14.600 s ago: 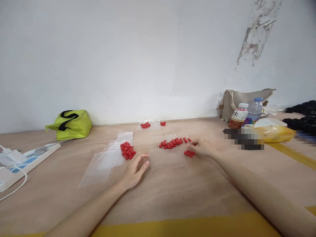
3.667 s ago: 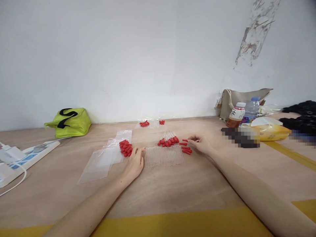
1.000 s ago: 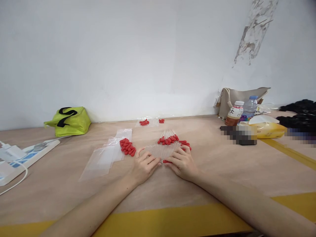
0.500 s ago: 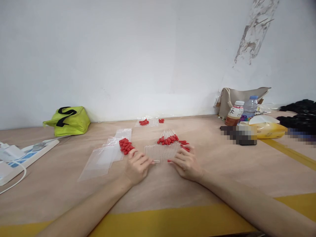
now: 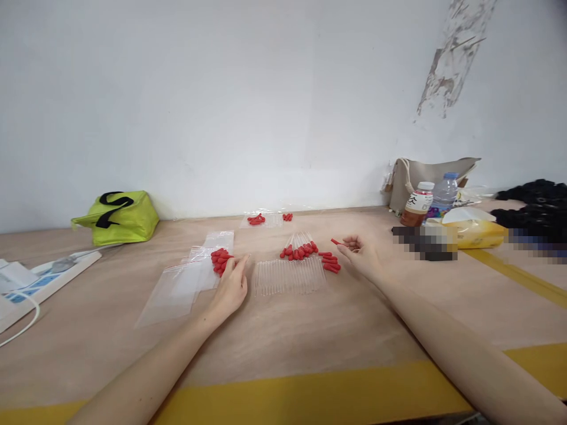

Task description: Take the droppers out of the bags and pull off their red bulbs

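Note:
A row of clear glass tubes (image 5: pixel 287 276) lies on the table in front of me. Behind it sits a bunch of droppers with red bulbs (image 5: pixel 299 250). My left hand (image 5: pixel 231 287) reaches to a pile of loose red bulbs (image 5: pixel 218 260) and its fingertips touch them; I cannot see whether it grips one. To the right my right hand (image 5: pixel 361 254) is raised a little, palm up, fingers curled on a finished dropper with a red bulb (image 5: pixel 336 241). A few more such droppers (image 5: pixel 330 264) lie just left of that hand.
Clear zip bags (image 5: pixel 179 284) lie left of the bulbs. A green bag (image 5: pixel 116 216) and a power strip (image 5: pixel 39 282) are far left. Another bag with red bulbs (image 5: pixel 261 220) is by the wall. Bottles (image 5: pixel 417 203), a beige bag (image 5: pixel 423 176) and a yellow packet (image 5: pixel 479 232) stand at right.
Both hands were together at the near edge of the tubes, joining a bulb and a tube. Now the right hand has carried the dropper back right and the left has gone to the bulb pile.

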Demonstrator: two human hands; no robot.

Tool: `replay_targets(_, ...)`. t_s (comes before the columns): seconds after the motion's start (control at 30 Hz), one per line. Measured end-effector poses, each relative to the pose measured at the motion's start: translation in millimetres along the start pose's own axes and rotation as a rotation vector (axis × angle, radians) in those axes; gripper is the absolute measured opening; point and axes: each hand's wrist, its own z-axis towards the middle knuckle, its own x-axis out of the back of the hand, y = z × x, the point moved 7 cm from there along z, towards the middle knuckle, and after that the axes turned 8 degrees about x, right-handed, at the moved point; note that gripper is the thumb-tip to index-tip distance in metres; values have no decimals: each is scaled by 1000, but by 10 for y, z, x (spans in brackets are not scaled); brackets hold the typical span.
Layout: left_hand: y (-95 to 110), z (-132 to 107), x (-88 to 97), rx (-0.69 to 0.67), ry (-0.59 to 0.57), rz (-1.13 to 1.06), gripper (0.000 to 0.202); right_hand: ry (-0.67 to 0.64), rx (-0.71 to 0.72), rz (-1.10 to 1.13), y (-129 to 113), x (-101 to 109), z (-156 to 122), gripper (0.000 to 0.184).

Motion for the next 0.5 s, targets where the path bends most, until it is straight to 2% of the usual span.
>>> replay_targets(0.2, -113, -13, -210, 34, -80, 18, 55, -236, 87, -142, -27, -145, -55, 24)
replay_targets(0.37, -188, -52, -293, 10, -110, 100, 55, -286, 190, -273, -70, -168, -65, 16)
replay_targets(0.5, -196, -88, -334, 7, -112, 128, 54, -299, 200, -359, -101, -160, -70, 16)
